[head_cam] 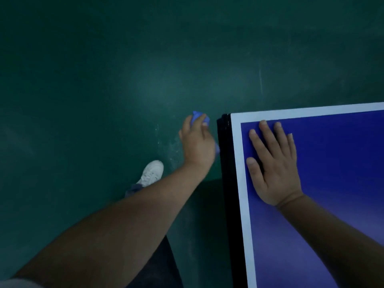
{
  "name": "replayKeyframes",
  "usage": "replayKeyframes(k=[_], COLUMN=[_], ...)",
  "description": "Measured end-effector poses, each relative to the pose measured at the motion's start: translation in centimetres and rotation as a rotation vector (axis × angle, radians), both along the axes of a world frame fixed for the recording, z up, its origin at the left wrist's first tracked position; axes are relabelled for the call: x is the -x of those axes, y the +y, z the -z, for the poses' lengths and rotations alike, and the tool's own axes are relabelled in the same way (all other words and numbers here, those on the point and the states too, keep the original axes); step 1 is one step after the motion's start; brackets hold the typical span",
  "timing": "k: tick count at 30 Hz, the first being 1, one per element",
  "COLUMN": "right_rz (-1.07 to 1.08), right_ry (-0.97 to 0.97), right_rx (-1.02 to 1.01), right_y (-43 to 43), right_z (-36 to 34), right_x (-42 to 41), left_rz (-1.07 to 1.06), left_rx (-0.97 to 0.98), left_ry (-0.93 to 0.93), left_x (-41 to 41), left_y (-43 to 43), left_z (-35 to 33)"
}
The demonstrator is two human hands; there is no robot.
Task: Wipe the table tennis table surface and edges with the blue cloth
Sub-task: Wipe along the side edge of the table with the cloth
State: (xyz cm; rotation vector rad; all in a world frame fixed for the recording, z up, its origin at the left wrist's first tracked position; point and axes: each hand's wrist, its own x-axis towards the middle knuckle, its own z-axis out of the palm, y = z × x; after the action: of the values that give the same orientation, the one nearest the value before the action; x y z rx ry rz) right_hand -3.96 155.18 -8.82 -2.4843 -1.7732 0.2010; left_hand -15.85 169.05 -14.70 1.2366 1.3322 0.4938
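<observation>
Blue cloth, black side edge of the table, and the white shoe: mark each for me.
blue cloth (197, 117): head view, bunched end above the fingers.
black side edge (225, 163): head view, mid-height of the strip.
white shoe (152, 172): head view, toe area.

Mostly hidden cloth, cropped table, dim floor

Only 2 small bits of the blue cloth (199, 116) show, 1 above the fingers of the left hand (197, 142) and 1 by its heel; the rest is buried in the grip, and whether it touches the table's dark side cannot be told. The table (235, 142) is cut off by the right and bottom edges, so only 1 corner shows. The right hand (274, 165) covers the surface under its palm, and its forearm runs out of the frame. The white shoe (151, 172) is partly hidden behind the left forearm. The green floor (83, 80) is dark and blurred.
</observation>
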Motion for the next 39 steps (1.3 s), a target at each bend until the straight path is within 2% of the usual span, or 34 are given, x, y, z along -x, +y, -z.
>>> replayKeyframes(k=[2, 5, 6, 9, 10, 13, 15, 18, 22, 26, 30, 33, 37, 39], right_rz=[-0.004, -0.007, -0.001, 0.018, 0.027, 0.126, 0.334, 0.597, 0.629, 0.687, 1.108, 1.187, 1.294, 1.359], right_ry=[-0.010, -0.010, -0.009, 0.008, 0.019, 0.037, 0.042, 0.035, 0.032, 0.038, 0.109, 0.123, 0.135, 0.127], right_rx=[-0.009, -0.012, -0.014, -0.006, -0.005, -0.004, -0.022, -0.028, 0.012, 0.029, 0.013, 0.081, 0.187, 0.183], right_y=[0.1, 0.2, 0.2, 0.2, 0.2, 0.5, 1.3, 2.4, 2.4, 2.6, 5.1, 5.4, 3.4, 3.5], right_z=[0.1, 0.3, 0.2, 0.1, 0.0, 0.0, -0.1, -0.1, -0.3, -0.6, -0.7, -0.7, -1.3, -1.0], right_x=[0.0, 0.0, 0.0, 0.1, 0.0, 0.2, 0.5, 1.0, 1.1, 1.3, 0.7, 0.0, -3.3, -4.3], left_rz=[0.023, 0.278, 0.285, 0.133, 0.111, 0.118, 0.132, 0.097, 0.135, 0.426, 1.033, 1.394, 1.610, 1.612], left_rx=[-0.146, -0.407, -0.367, -0.056, -0.028, -0.142, -0.178, -0.056, 0.058, 0.166, 0.340, 0.429, 0.292, 0.334], left_ry=[-0.053, -0.149, -0.142, -0.095, -0.097, -0.157, -0.173, -0.122, -0.046, -0.151, -0.234, -0.254, -0.260, -0.258], left_x=[1.2, 1.1, 0.4, -1.8, -2.2, -1.6, -0.4, -0.7, -3.7, -6.4, -8.6, -8.2, -7.5, -7.8], left_y=[-0.5, -2.8, -2.7, 0.5, 1.4, 0.5, -1.9, -2.3, 4.0, 11.6, 13.8, 13.2, 13.5, 13.0], left_z=[-1.2, -2.9, -3.1, -2.7, -2.5, -3.5, -3.8, -3.6, -2.3, -1.2, -1.6, -1.8, -1.6, -1.8])
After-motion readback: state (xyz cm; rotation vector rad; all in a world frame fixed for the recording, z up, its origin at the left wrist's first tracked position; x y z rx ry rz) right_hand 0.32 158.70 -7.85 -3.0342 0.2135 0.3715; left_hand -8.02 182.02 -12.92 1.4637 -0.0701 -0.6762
